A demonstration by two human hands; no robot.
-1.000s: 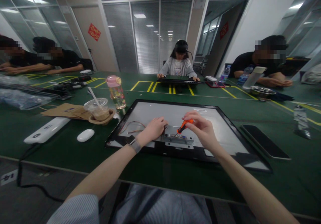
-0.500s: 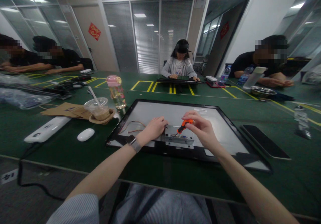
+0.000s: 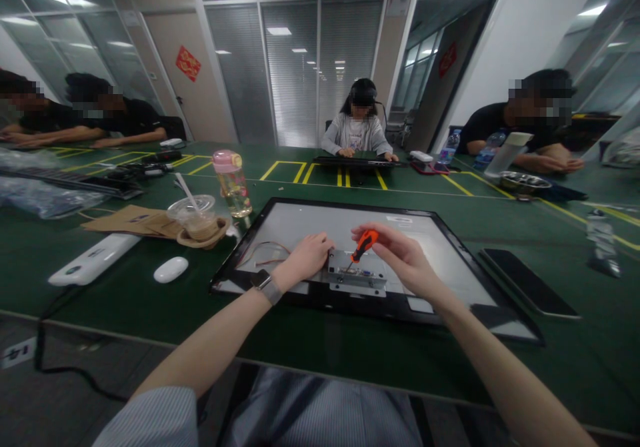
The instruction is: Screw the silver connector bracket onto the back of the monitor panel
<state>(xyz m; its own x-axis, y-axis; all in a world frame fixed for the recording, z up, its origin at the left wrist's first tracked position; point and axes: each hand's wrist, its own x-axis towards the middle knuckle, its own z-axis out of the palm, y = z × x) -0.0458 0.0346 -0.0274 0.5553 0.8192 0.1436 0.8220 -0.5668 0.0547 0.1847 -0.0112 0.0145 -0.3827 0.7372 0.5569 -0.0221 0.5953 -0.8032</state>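
An orange and black screwdriver [image 3: 365,246] stands tilted, its tip down at the metal bracket [image 3: 358,288] with a small circuit board in it. My right hand [image 3: 400,252] has its fingers closed about the screwdriver's handle. My left hand [image 3: 311,259] rests at the bracket's left end, fingertips against its edge; whether it pinches anything is hidden. Beneath both hands lies a large flat display panel [image 3: 280,223] with a black frame and a pale back. Thin wires [image 3: 270,252] run over the panel to the left of my left hand.
Left of the panel are a white mouse [image 3: 171,269], a white power box [image 3: 95,259], a plastic cup [image 3: 193,212] in a cardboard holder and a pink-lidded bottle [image 3: 233,183]. A black phone [image 3: 528,281] lies to the right. Across the table sits a co-worker [image 3: 357,127].
My right hand's fingers have shifted on the screwdriver, and its handle now stands more upright and shows more. My left hand has stayed where it was.
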